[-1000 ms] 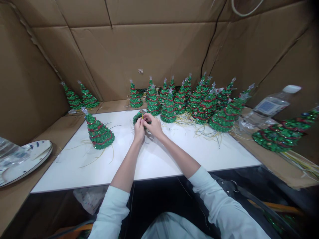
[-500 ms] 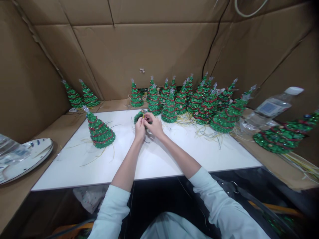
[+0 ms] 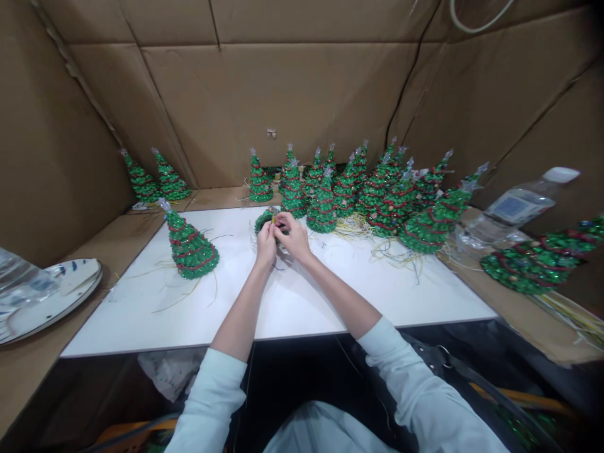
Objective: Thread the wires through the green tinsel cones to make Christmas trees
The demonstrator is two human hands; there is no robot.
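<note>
My left hand (image 3: 267,245) is closed, its thumb and fingers pinched around a small yellow piece (image 3: 273,219) that I cannot identify. My right hand (image 3: 293,237) meets it from the right, fingertips pinched together at the same spot; what they hold is hidden. Just behind and under my hands is a green beaded Christmas tree (image 3: 261,220), mostly covered, with a dark hollow showing. To the left, a finished-looking green tree (image 3: 192,246) with red garland and a clear star stands on the white board (image 3: 189,321), thin wires lying around it.
Several similar trees (image 3: 322,207) crowd the back right, with a tangle of yellow and white wires (image 3: 353,225) beneath. Two trees (image 3: 172,180) stand back left. A plastic bottle (image 3: 514,207) and another tree (image 3: 538,261) are at right; a plate (image 3: 70,296) is at left. Cardboard walls (image 3: 302,94) surround the board.
My hands stay pinched together at the same place, with only slight finger movement. The whole view has shifted slightly.
</note>
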